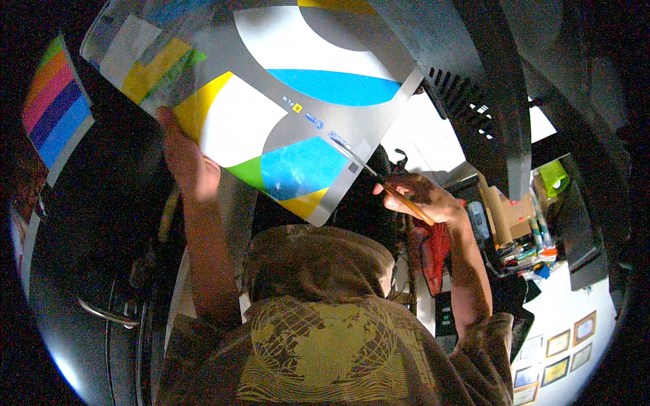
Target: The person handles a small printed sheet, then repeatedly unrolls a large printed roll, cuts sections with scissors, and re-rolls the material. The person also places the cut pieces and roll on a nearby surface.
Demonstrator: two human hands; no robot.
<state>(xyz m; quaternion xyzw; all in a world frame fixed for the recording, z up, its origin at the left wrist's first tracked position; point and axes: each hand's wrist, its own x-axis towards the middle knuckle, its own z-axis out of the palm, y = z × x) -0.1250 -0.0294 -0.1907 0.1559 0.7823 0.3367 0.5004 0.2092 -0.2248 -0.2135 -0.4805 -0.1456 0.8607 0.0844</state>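
My left hand point(195, 162) grips the left edge of a large flexible sheet point(350, 114), grey with white, blue, yellow and green shapes and small printed marks. The sheet is tilted and its surface shines. My right hand point(424, 198) is closed around the orange-brown handle of a slender tool point(406, 203), perhaps a craft knife or brush. Its thin metallic shaft lies over the sheet near the small marks; whether the tip touches it cannot be told.
A striped multicoloured panel point(58, 106) stands at the left. Slotted dark equipment point(457, 96) hangs over the upper right. Pens and small supplies point(528, 254) lie at the right, near a green container point(553, 177). Framed papers point(556, 373) are at the lower right.
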